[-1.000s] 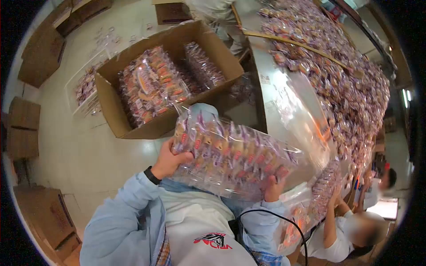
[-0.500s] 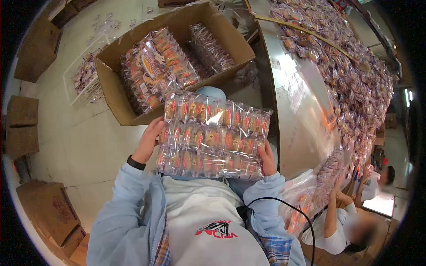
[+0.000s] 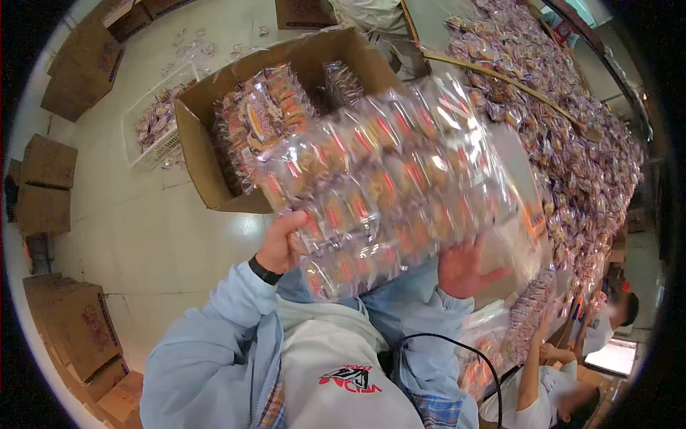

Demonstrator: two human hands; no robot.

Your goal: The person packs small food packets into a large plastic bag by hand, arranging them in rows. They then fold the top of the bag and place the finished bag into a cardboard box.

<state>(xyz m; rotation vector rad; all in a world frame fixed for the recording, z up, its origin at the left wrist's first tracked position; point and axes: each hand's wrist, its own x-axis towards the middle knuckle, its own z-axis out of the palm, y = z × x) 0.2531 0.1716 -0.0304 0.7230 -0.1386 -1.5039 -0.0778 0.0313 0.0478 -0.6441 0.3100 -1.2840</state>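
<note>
A large clear bag of wrapped snacks in rows (image 3: 386, 186) is raised and tilted in front of me, its right side higher. My left hand (image 3: 284, 239), with a black band at the wrist, grips the bag's lower left edge. My right hand (image 3: 468, 270) is at the lower right edge, palm up with fingers spread, against or just under the bag. Behind the bag stands an open cardboard box (image 3: 196, 154) with similar packs (image 3: 261, 114) inside, partly hidden by the bag.
A metal table (image 3: 511, 164) on the right bears a large heap of wrapped snacks (image 3: 572, 164). A white basket (image 3: 150, 129) of packs is on the floor at the left, near stacked cartons (image 3: 78, 329). Two people (image 3: 547, 390) work at the lower right.
The bag has risen towards the camera, moved right and tilted. My right hand has moved right and its fingers have spread. The view has shifted slightly.
</note>
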